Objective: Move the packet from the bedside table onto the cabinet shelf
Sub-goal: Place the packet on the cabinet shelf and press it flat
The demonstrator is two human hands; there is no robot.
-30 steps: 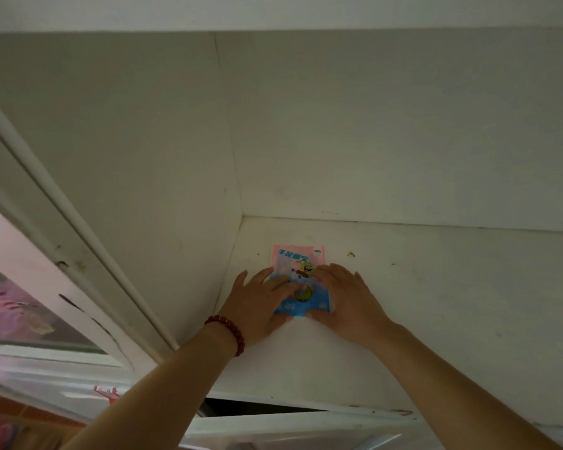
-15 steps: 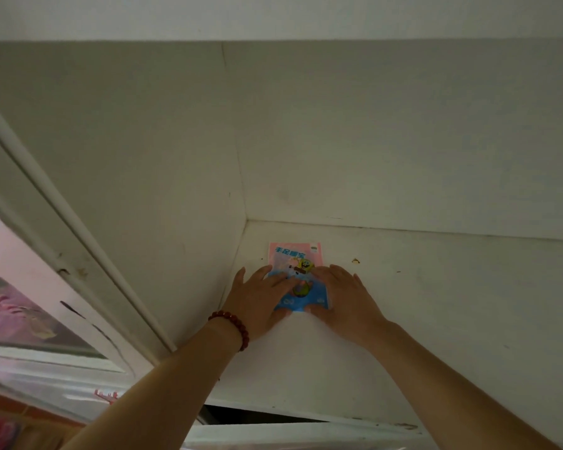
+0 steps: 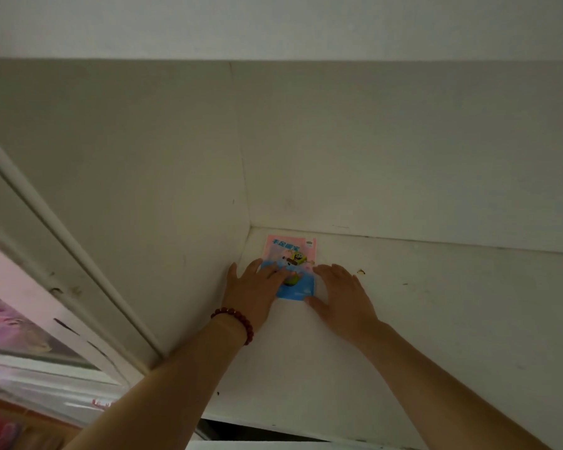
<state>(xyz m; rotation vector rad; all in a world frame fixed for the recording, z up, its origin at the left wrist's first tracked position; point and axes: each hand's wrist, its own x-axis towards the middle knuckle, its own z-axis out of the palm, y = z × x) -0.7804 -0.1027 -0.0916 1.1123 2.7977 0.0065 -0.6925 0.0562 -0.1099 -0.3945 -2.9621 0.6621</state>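
Both flat, open hands, left hand [image 3: 252, 289] and right hand [image 3: 340, 295], are being rested around the pink-and-blue printed plastic packet [image 3: 291, 266], already lying in the white cabinet shelf's [image 3: 436, 319] far-left corner; only withdrawal is being left.

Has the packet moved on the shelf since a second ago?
Yes. The packet has slid deeper toward the back corner; its top edge now nearly meets the back wall.
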